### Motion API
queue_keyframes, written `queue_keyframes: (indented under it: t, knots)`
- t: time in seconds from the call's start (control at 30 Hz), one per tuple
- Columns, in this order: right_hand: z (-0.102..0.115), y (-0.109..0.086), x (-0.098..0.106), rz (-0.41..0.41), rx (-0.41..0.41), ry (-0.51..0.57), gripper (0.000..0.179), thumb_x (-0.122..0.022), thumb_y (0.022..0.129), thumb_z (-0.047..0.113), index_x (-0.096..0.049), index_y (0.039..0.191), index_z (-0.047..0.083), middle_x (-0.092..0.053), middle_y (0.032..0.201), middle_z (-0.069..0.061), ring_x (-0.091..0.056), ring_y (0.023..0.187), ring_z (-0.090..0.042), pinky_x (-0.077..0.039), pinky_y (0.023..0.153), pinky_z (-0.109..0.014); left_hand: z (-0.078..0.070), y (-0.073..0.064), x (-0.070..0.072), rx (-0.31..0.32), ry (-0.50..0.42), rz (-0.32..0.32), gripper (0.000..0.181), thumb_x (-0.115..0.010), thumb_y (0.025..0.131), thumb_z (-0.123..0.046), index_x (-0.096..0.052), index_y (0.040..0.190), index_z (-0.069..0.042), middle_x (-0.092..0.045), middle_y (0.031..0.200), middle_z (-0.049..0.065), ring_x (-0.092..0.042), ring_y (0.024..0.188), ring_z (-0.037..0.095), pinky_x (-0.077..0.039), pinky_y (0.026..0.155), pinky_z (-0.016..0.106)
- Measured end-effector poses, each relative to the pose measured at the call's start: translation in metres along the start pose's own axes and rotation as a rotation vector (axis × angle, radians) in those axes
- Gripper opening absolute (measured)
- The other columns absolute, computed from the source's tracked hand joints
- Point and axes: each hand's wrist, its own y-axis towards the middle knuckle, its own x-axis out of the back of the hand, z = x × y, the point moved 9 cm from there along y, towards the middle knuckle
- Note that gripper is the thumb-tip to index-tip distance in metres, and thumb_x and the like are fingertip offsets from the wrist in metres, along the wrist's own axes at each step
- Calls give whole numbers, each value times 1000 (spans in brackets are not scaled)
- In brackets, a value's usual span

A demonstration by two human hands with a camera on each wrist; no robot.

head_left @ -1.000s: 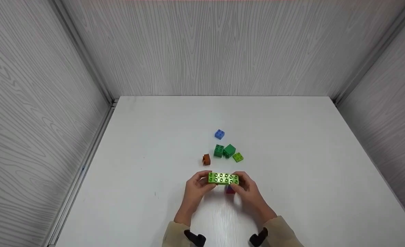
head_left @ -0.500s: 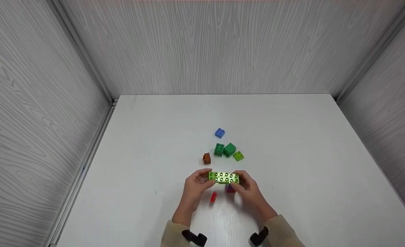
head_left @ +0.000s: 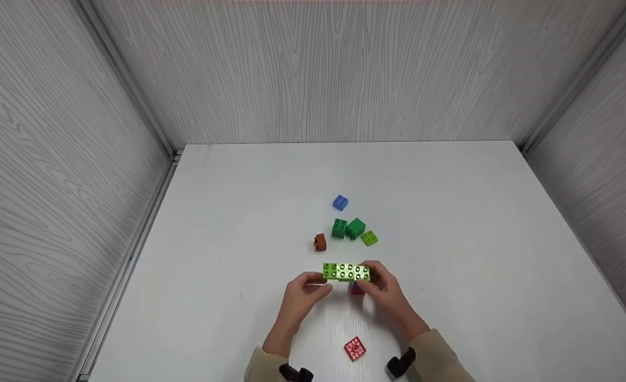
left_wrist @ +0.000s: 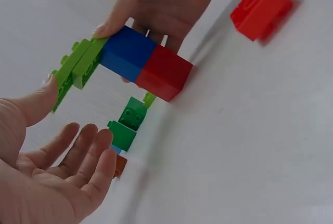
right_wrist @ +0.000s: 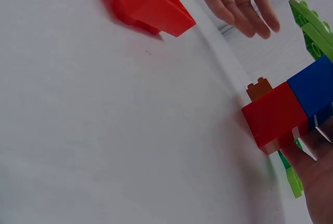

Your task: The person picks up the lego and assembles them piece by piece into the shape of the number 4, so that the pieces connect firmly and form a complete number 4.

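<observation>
My right hand (head_left: 389, 294) grips a toy-brick build at its right end. On top is a long lime green studded piece (head_left: 345, 271). Below it, in the left wrist view, a shorter lime plate (left_wrist: 87, 64), a blue brick (left_wrist: 126, 52) and a red brick (left_wrist: 165, 73) are stacked. My left hand (head_left: 298, 300) is at the other end, fingers spread loosely. Its thumb tip is right at the lime piece's end, and the palm faces the build. A loose red brick (head_left: 355, 348) lies between my forearms, hollow underside showing.
Beyond my hands on the white table (head_left: 228, 223) lie a brown brick (head_left: 320, 242), two dark green bricks (head_left: 339, 228), a small lime plate (head_left: 370, 237) and, farther back, a blue brick (head_left: 340, 202). Grey wood-grain panels (head_left: 313, 74) enclose the back and sides.
A red brick has appeared below my hands and dropped toward me onto the table. My left fingers have loosened from the build's left end. My right hand keeps its grip.
</observation>
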Motion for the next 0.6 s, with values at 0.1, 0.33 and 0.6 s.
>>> queue_keyframes:
  t: [0.1, 0.33, 0.6]
  knots:
    - [1, 1, 1, 3, 15, -12, 31, -59, 91, 9, -50, 118, -3, -55, 107, -10, -55, 97, -17, -45, 86, -26, -1, -3, -12, -38, 137, 67, 30, -72, 82, -23, -62, 103, -4, -63, 100, 6, -59, 90, 19, -50, 79, 33]
    - [1, 2, 7, -15, 44, -22, 29, -60, 90, 6, -51, 116, -3, -56, 105, -10, -55, 94, -16, -46, 83, -30, 3, -12, -50, -126, 361, 281, 25, -76, 78, -22, -64, 93, -6, -58, 88, 1, -53, 80, 15, -45, 71, 27]
    - [-3, 2, 12, -30, 21, -46, 29, -61, 90, 9, -52, 117, 0, -57, 105, -8, -54, 95, -15, -46, 84, -28, -1, -26, -74, -242, 605, 421, 42, -82, 67, -36, -63, 96, -12, -46, 93, -5, -40, 85, 11, -39, 78, 27]
